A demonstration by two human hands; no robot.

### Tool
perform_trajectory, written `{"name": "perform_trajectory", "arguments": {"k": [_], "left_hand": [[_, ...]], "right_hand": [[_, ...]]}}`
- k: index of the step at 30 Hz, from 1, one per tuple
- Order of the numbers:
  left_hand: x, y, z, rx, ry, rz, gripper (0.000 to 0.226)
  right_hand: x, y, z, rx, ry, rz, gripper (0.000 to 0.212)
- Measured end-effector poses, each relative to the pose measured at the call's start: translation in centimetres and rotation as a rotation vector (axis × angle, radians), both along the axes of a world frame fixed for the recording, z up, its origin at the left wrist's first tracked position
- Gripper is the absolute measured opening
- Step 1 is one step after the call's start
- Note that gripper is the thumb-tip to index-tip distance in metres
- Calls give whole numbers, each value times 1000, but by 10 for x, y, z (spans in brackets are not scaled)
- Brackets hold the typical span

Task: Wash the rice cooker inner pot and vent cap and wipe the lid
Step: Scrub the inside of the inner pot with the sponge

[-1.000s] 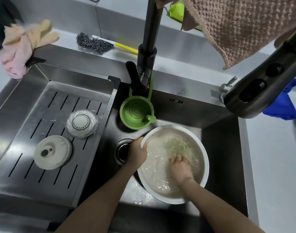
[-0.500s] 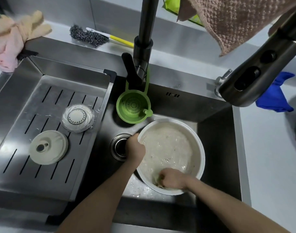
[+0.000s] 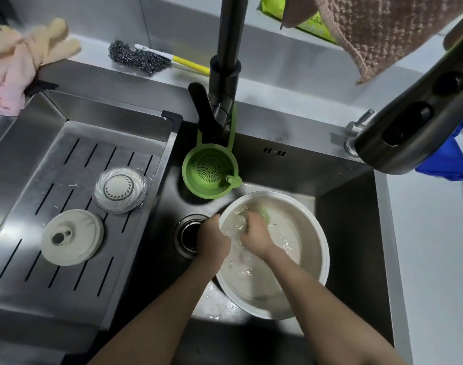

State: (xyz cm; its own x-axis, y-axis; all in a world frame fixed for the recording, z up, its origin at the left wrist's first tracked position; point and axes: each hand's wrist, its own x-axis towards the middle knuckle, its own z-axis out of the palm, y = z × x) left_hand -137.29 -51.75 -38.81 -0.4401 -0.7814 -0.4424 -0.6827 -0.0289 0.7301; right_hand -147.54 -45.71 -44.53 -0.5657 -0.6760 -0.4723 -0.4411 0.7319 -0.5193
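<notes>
The inner pot (image 3: 322,248) sits in the sink basin (image 3: 356,233) at lower centre (left hand (image 3: 213,242) at its left rim, right hand (image 3: 254,233) inside), with the drain (image 3: 187,237) just left and the strainer basket (image 3: 210,173) above. At frame left, the slotted rack (image 3: 54,299) bears a round cap (image 3: 72,237) and, to its upper right, a round disc (image 3: 119,189).

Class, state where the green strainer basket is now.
Head view, centre-left: the green strainer basket hangs by the faucet base at the sink's back wall, just behind the inner pot.
</notes>
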Motion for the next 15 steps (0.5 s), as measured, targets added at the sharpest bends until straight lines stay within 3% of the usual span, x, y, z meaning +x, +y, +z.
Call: {"name": "perform_trajectory", "arguments": {"k": [2,6,7,10,12,15], "left_hand": [[-2,1,-2,-11,6,35,23],[-2,4,-1,5,12,57,31],[-2,4,-2,0,10,51,31],[-2,2,-2,-2,-1,42,26],[-2,3,-6,1,-5,50,27],[-1,4,-8,3,-11,68,33]], "right_hand": [[21,6,2,-44,-119,133,23],[39,23,0,-52,-127,393,25],[35,17,1,-48,-95,359,22],[19,-9,-5,-104,-101,-55,17],[30,-3,-8,-135,-21,6,10],[45,14,-3,-77,-72,230,12]]}}
